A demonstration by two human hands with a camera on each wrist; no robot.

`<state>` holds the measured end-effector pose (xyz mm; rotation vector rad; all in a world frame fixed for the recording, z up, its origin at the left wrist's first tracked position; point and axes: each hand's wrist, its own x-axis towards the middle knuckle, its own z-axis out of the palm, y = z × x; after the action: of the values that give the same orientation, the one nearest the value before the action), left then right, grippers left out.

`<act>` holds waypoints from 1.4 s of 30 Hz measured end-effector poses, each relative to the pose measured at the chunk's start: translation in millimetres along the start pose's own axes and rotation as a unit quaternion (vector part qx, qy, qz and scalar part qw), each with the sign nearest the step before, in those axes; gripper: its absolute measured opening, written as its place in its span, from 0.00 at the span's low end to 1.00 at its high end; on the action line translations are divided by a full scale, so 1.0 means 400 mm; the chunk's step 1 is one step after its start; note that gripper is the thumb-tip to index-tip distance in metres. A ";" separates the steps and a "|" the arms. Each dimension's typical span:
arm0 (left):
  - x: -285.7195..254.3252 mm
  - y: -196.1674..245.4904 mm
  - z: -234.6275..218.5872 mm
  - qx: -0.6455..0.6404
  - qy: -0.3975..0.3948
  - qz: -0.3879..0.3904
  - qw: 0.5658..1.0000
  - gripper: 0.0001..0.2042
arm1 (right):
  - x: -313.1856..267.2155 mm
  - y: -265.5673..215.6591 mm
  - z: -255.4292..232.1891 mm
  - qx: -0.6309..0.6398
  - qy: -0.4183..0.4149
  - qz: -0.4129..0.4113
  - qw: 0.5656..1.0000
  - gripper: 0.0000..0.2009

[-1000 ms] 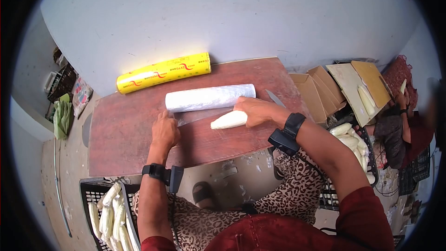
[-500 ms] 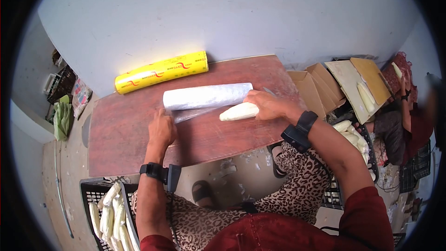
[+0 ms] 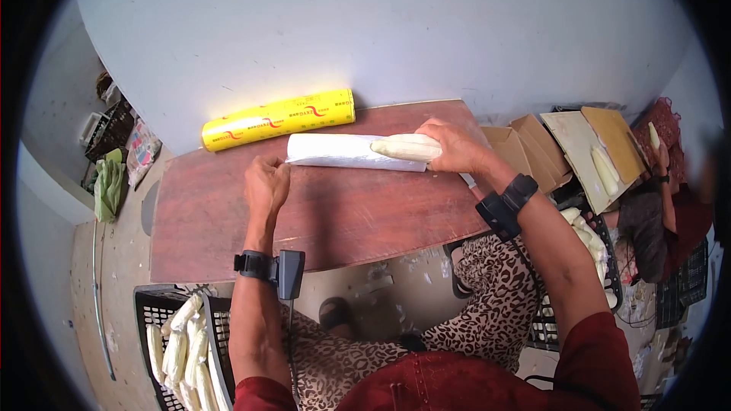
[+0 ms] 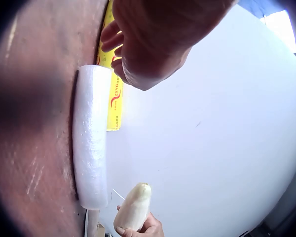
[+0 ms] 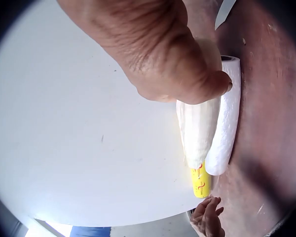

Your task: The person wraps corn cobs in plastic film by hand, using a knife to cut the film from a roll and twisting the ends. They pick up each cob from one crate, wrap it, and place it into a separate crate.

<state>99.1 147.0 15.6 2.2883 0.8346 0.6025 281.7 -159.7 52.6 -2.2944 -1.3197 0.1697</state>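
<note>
near the middle of the head view, the right hand (image 3: 461,154) clamps its grip on a pale corn cob (image 3: 406,148), over the right part of the white roll (image 3: 327,151) on the surface (image 3: 365,221). the cob seems free of film so far; more cobs (image 3: 177,350) lie lower left. the left hand (image 3: 266,184) is at the roll's left end; whether its grip pinches film, i cannot tell.

One table (image 3: 228,221) bore two rolls (image 3: 278,119) (image 3: 327,152) (eleven, one o'clock) and one knife (image 3: 467,180) (three o'clock); one cob (image 3: 406,148) was held.
</note>
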 end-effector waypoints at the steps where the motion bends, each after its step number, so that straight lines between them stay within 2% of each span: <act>1: 0.004 0.014 -0.011 -0.029 -0.009 -0.013 0.999 0.10 | 0.008 0.000 -0.007 -0.008 0.009 -0.005 1.000 0.25; 3: 0.017 0.025 -0.012 -0.120 -0.023 -0.046 0.991 0.10 | 0.019 -0.002 -0.030 -0.048 0.013 0.009 0.999 0.25; 6: 0.036 0.026 -0.003 -0.294 -0.036 -0.090 0.951 0.10 | 0.046 -0.015 -0.079 -0.063 -0.006 0.015 0.998 0.26; 10: 0.060 0.056 -0.013 -0.479 -0.064 -0.103 0.869 0.13 | 0.076 -0.048 -0.159 -0.015 -0.049 0.005 0.999 0.26; 12: 0.076 0.067 -0.015 -0.550 -0.082 -0.100 0.825 0.15 | 0.103 -0.039 -0.176 -0.045 -0.062 0.000 0.997 0.27; 16: 0.127 0.099 -0.021 -0.541 -0.085 -0.081 0.832 0.14 | 0.161 -0.018 -0.219 -0.113 -0.065 -0.006 0.991 0.27; 18: 0.140 0.124 -0.033 -0.522 -0.083 -0.069 0.846 0.14 | 0.183 -0.017 -0.247 -0.108 -0.030 0.004 0.994 0.27; 21: 0.135 0.156 -0.046 -0.515 -0.039 -0.025 0.856 0.11 | 0.204 -0.031 -0.290 -0.108 0.028 0.004 0.994 0.27; 25: 0.119 0.198 -0.063 -0.512 -0.004 0.010 0.859 0.06 | 0.182 -0.084 -0.345 -0.093 0.095 0.010 0.991 0.26; 30: 0.064 0.221 -0.102 -0.458 -0.030 0.062 0.886 0.06 | 0.086 -0.101 -0.343 -0.073 0.131 -0.004 0.989 0.25; 34: -0.043 0.178 -0.123 -0.372 -0.095 0.126 0.915 0.05 | -0.061 -0.089 -0.303 -0.058 0.101 -0.023 0.993 0.24; 37: -0.153 0.152 -0.132 -0.223 -0.183 0.173 0.942 0.03 | -0.178 -0.073 -0.253 -0.054 0.041 -0.032 0.997 0.24; 39: -0.222 0.124 -0.119 -0.179 -0.237 0.222 0.929 0.03 | -0.242 -0.055 -0.199 -0.055 -0.016 -0.051 0.997 0.24; 40: -0.250 0.116 -0.111 -0.155 -0.263 0.247 0.920 0.03 | -0.274 -0.043 -0.174 -0.029 -0.058 -0.033 0.997 0.24; 41: -0.272 0.109 -0.103 -0.125 -0.295 0.253 0.913 0.03 | -0.301 -0.033 -0.148 -0.002 -0.099 -0.016 0.995 0.24; 42: -0.293 0.102 -0.091 -0.095 -0.327 0.258 0.904 0.03 | -0.323 -0.026 -0.125 -0.017 -0.124 -0.042 0.991 0.21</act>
<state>12.4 55.7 45.7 2.2951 -0.1547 0.0840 222.6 -281.4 84.5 -2.2978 -1.5485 0.4205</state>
